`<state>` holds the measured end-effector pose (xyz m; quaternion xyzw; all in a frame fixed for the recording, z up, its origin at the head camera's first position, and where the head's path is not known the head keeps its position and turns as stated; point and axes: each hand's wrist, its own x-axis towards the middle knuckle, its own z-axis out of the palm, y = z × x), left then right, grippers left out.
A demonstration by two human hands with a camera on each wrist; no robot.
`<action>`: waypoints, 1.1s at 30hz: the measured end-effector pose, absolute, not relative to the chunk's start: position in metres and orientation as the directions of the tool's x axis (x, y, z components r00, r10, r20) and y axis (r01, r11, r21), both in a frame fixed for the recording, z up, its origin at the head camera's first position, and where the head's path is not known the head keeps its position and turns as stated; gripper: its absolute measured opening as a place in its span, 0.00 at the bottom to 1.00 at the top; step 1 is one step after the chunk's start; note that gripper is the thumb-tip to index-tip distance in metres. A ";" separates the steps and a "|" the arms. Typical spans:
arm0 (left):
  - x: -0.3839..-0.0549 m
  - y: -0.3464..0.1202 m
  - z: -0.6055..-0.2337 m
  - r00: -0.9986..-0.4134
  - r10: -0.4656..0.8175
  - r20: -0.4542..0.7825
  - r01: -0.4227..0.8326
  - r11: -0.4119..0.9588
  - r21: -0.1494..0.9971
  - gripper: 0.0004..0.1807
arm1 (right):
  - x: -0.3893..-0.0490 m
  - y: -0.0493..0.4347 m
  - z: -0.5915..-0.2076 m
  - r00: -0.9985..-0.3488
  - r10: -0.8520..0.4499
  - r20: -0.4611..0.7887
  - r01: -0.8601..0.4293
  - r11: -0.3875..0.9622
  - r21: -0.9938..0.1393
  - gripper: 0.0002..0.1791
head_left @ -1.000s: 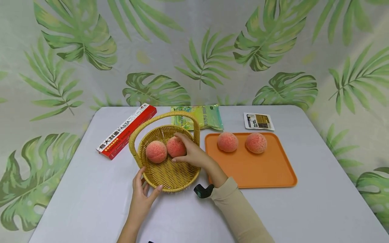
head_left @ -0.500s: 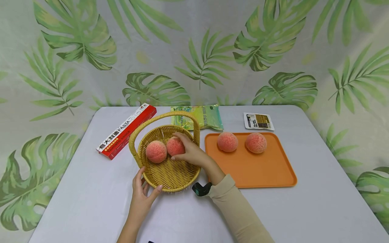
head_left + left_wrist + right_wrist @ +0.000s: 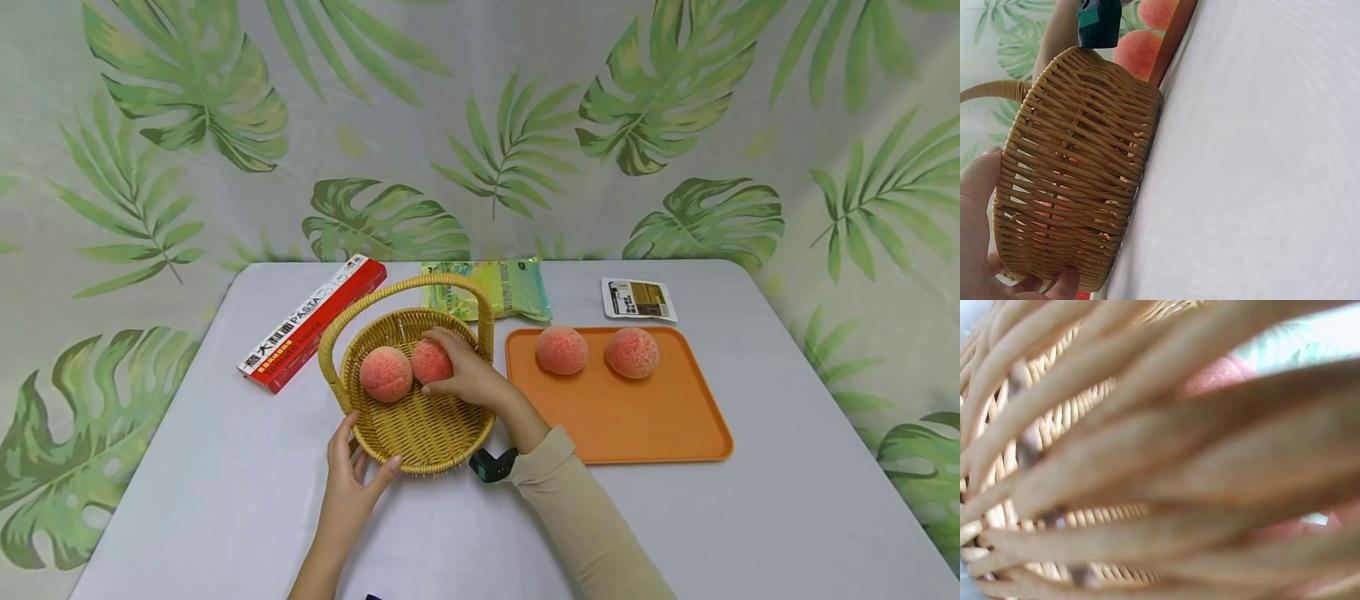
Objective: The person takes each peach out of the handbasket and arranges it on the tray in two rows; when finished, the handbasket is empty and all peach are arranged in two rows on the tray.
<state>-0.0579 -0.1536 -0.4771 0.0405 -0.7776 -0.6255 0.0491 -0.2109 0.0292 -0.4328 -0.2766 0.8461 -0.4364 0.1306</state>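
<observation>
The round wicker basket with its arched handle stands on the left half of the table. Two pink peaches lie inside: the left peach and the right peach, side by side near the back. My right hand reaches over the basket's right rim and grips the right peach, fingers behind it and thumb in front. At the near left, my left hand holds the basket's side. The left wrist view shows its thumb at the rim and its fingers against the wicker. Blurred wicker fills most of the right wrist view.
Right of the basket lies an orange tray bearing a peach and another peach. A red pasta box lies at the back left, a green-yellow packet behind the basket, a small sachet behind the tray.
My right hand has shifted slightly left with the right peach in its grip, inside the basket. My left hand and the basket have not visibly moved.
</observation>
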 end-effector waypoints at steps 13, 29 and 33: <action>-0.058 -0.153 -0.476 -0.992 -0.119 0.033 0.007 0.209 0.978 0.48 | -0.212 0.025 -0.434 -0.840 -0.542 -0.014 -0.300 0.486 -0.821 0.39; -0.058 -0.153 -0.476 -0.991 -0.125 0.041 0.014 0.213 0.977 0.47 | -0.207 0.020 -0.434 -0.857 -0.513 -0.041 -0.287 0.542 -0.790 0.39; -0.058 -0.153 -0.477 -0.991 -0.125 0.043 0.015 0.213 0.977 0.47 | -0.207 0.020 -0.434 -0.864 -0.503 -0.013 -0.302 0.539 -0.786 0.39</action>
